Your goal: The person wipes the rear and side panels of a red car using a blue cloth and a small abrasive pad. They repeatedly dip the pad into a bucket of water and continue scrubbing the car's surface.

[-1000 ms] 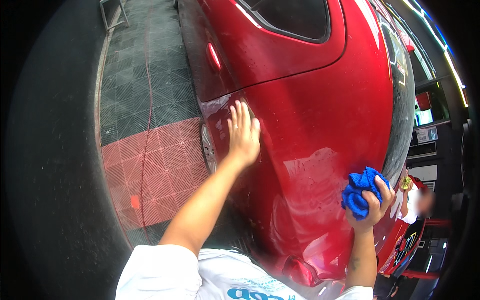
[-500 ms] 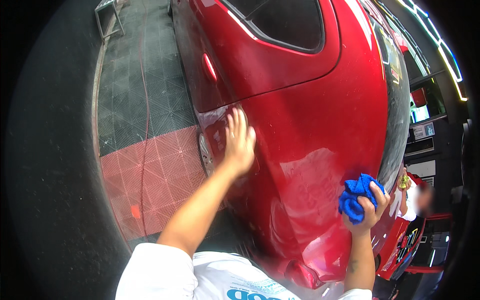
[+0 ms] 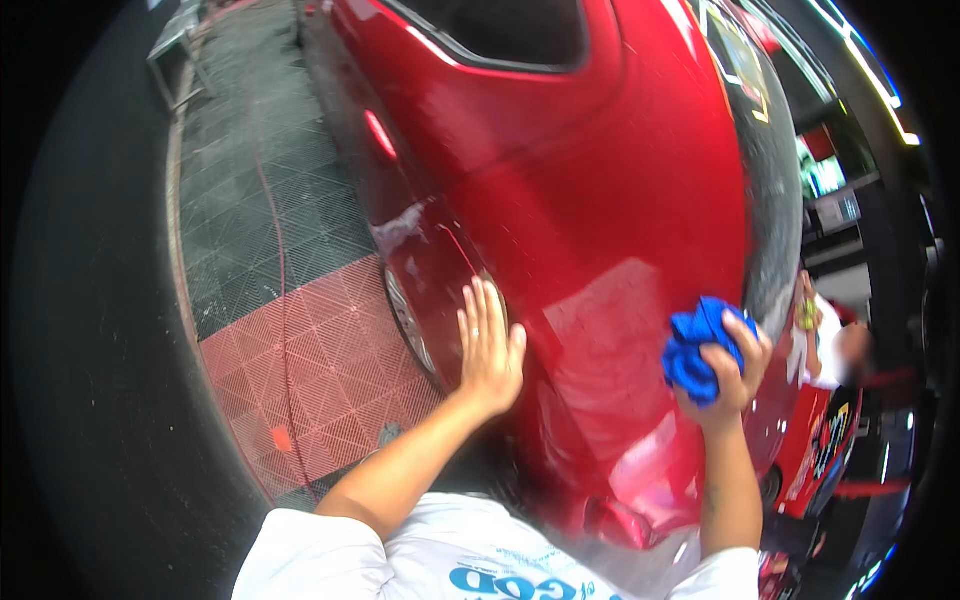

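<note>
A glossy red car (image 3: 590, 200) fills the middle of the view, its rear side window (image 3: 510, 30) at the top and its tail light (image 3: 617, 522) low down near my body. My left hand (image 3: 490, 345) has its fingers stretched out flat at the car's rear side panel, near the round fuel flap, which it partly hides. In my right hand (image 3: 738, 372) is a bunched blue cloth (image 3: 706, 350), gripped over the rear of the car near the dark rear window. Whether the cloth touches the paint I cannot tell.
On the left the floor has dark and red grid tiles (image 3: 320, 370), with a thin hose (image 3: 280, 260) running along them. A metal stand (image 3: 178, 60) is at the far left. At right are another person (image 3: 825, 335) and a second red car (image 3: 808, 450).
The view has shifted along the car toward its rear. My left hand now lies lower on the side panel, farther from the door seam. My right hand still holds the blue cloth.
</note>
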